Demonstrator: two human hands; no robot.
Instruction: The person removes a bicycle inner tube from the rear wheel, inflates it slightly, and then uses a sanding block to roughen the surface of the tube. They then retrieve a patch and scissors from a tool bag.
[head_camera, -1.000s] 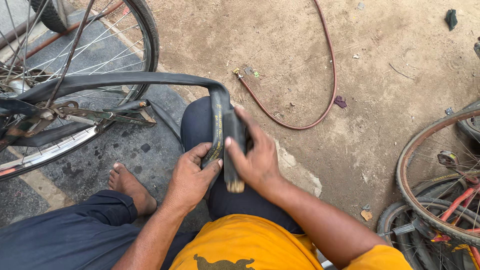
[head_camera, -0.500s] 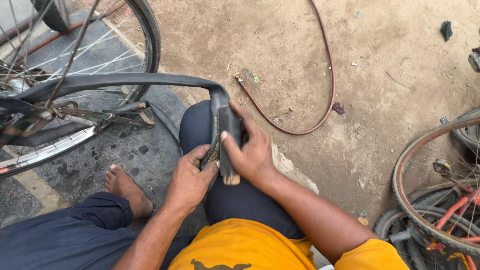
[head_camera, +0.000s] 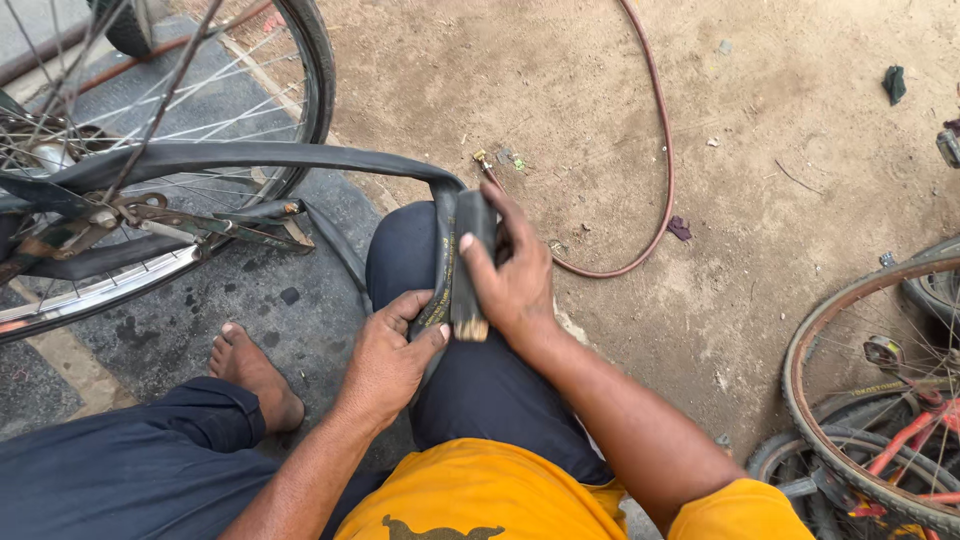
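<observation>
While the left hand (head_camera: 385, 355) pins the black rubber inner tube (head_camera: 300, 157) against the raised knee in dark blue trousers (head_camera: 400, 250), its grip clenched on the tube's lower part, the right hand (head_camera: 515, 275) presses a small dark block with a worn wooden end (head_camera: 468, 270) flat on the rubber, fingers wrapped round it. The tube lies draped over the knee just beneath both grips. Judging by this, the tube is already pulled out of the spoked bicycle wheel with its black tyre (head_camera: 310, 70), and the surface work on one spot is under way, not finished. From the grips the tube's long axis climbs over the knee, then runs leftward toward the wheel. Beyond the right grip a reddish hose (head_camera: 665, 170) curves across the dirt ground.
</observation>
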